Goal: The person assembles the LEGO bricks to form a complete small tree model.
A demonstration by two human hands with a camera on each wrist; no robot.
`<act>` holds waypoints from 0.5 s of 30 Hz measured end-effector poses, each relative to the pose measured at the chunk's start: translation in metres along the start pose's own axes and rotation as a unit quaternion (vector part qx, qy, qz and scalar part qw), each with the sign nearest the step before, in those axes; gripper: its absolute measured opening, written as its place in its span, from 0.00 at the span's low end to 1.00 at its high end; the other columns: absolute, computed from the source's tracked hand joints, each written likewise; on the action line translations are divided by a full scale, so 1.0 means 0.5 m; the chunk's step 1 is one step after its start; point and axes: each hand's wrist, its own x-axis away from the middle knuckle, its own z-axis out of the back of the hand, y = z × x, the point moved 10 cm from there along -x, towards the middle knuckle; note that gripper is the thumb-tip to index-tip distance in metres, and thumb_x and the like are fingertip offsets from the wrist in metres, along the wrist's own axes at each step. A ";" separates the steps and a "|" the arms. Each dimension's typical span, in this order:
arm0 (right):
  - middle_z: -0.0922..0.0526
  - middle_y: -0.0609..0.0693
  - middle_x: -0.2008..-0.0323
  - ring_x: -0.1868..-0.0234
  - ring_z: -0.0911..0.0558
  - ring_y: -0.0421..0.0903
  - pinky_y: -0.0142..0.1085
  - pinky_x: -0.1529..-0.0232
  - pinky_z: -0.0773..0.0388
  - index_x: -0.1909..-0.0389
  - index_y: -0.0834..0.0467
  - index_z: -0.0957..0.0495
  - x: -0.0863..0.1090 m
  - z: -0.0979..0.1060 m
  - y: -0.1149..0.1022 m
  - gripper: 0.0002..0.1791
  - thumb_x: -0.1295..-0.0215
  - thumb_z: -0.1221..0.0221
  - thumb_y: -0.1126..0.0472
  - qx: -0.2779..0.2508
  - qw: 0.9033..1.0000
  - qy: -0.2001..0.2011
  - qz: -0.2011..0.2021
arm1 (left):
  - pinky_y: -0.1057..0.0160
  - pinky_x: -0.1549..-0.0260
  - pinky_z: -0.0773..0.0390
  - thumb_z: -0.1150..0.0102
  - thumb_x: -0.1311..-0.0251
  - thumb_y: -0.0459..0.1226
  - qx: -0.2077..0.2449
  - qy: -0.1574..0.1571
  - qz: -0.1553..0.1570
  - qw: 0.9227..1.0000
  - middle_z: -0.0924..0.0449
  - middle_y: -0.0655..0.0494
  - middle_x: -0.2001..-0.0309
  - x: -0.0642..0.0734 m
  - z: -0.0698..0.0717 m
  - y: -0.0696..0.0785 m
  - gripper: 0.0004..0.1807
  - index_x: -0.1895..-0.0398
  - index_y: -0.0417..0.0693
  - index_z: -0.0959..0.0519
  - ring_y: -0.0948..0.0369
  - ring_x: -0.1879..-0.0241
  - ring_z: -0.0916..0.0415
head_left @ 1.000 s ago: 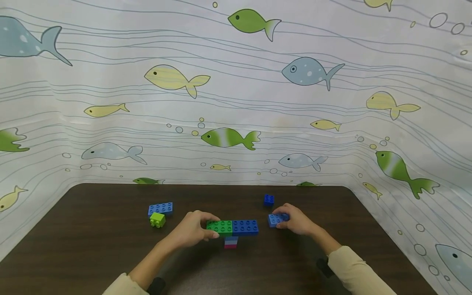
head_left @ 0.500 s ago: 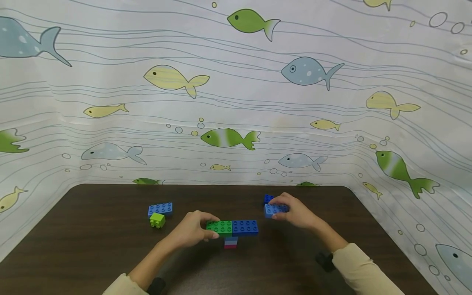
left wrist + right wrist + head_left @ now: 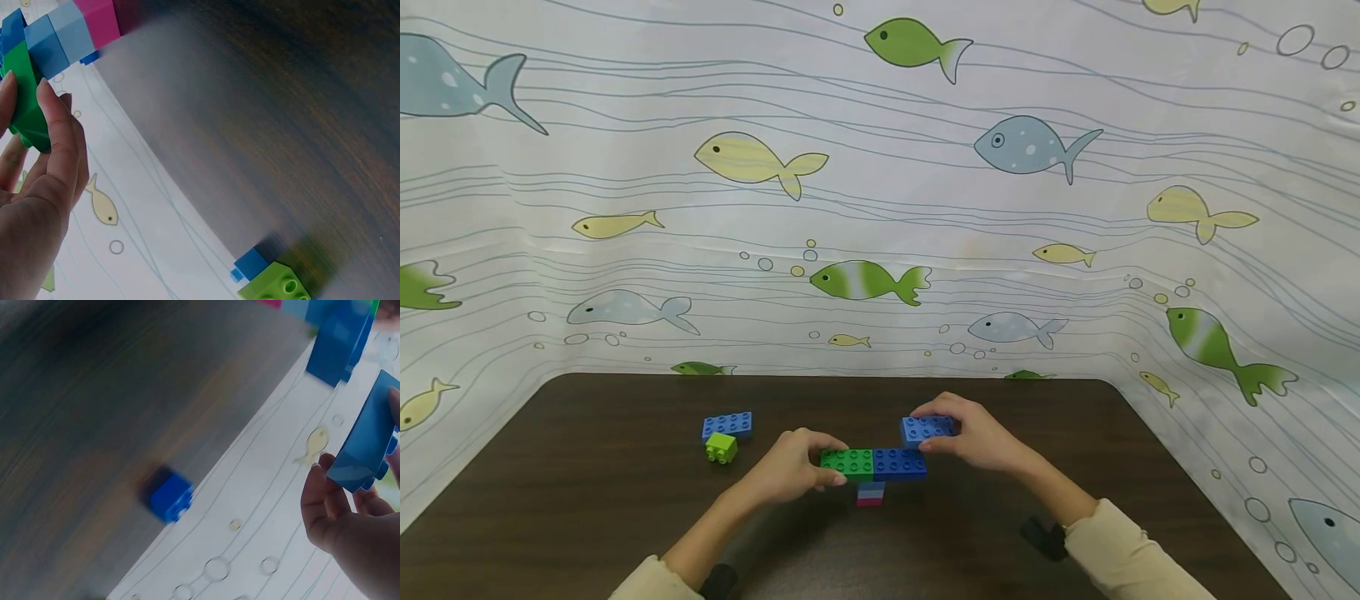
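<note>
At mid-table a short stack of toy bricks, with a pink brick (image 3: 99, 24) at the bottom and light blue above it, carries a green brick (image 3: 859, 463) and a dark blue brick (image 3: 899, 464) side by side on top. My left hand (image 3: 792, 467) pinches the green brick at its left end, between thumb and fingers. In my right hand (image 3: 976, 433) is a lighter blue eight-stud brick (image 3: 917, 429), studs up, gripped by its right part. It hovers just behind and above the dark blue brick, overlapping its far edge in the head view.
To the left, a blue brick (image 3: 727, 425) lies with a lime green brick (image 3: 721, 448) right in front of it. A small dark blue brick (image 3: 170, 497) sits toward the back, hidden behind the right hand in the head view. A fish-patterned sheet surrounds the table (image 3: 587, 517).
My right hand has lifted the blue brick and carried it left, from the right side of the table to beside the stack. The left hand has stayed in place on the green brick.
</note>
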 end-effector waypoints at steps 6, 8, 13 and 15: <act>0.26 0.47 0.57 0.58 0.27 0.45 0.32 0.60 0.26 0.51 0.56 0.23 -0.009 -0.041 -0.046 0.18 0.44 0.37 0.59 -0.002 0.999 -0.019 0.028 | 0.66 0.78 0.22 0.35 0.50 0.31 -0.002 0.001 0.004 1.000 0.22 0.53 0.71 -0.001 0.000 -0.001 0.18 0.55 0.33 0.23 0.61 0.78 0.23; 0.26 0.46 0.58 0.59 0.27 0.44 0.31 0.60 0.26 0.51 0.56 0.23 -0.011 -0.054 -0.054 0.18 0.44 0.37 0.59 -0.001 0.999 -0.023 0.031 | 0.66 0.77 0.22 0.35 0.50 0.32 -0.001 0.000 0.006 1.000 0.22 0.52 0.71 -0.001 0.000 -0.001 0.18 0.55 0.33 0.23 0.61 0.78 0.24; 0.27 0.46 0.58 0.60 0.27 0.43 0.30 0.61 0.26 0.52 0.57 0.23 -0.012 -0.074 -0.064 0.18 0.45 0.36 0.62 0.007 0.999 -0.014 0.032 | 0.65 0.77 0.22 0.35 0.50 0.32 0.001 0.000 0.009 1.000 0.22 0.52 0.70 -0.001 0.000 -0.002 0.18 0.56 0.33 0.23 0.61 0.78 0.24; 0.27 0.46 0.59 0.61 0.27 0.43 0.29 0.61 0.26 0.52 0.57 0.23 -0.012 -0.077 -0.064 0.18 0.45 0.36 0.62 0.008 1.000 -0.007 0.029 | 0.65 0.77 0.22 0.35 0.50 0.32 0.002 0.000 0.009 1.000 0.22 0.52 0.70 -0.001 0.000 -0.002 0.18 0.55 0.33 0.23 0.61 0.78 0.24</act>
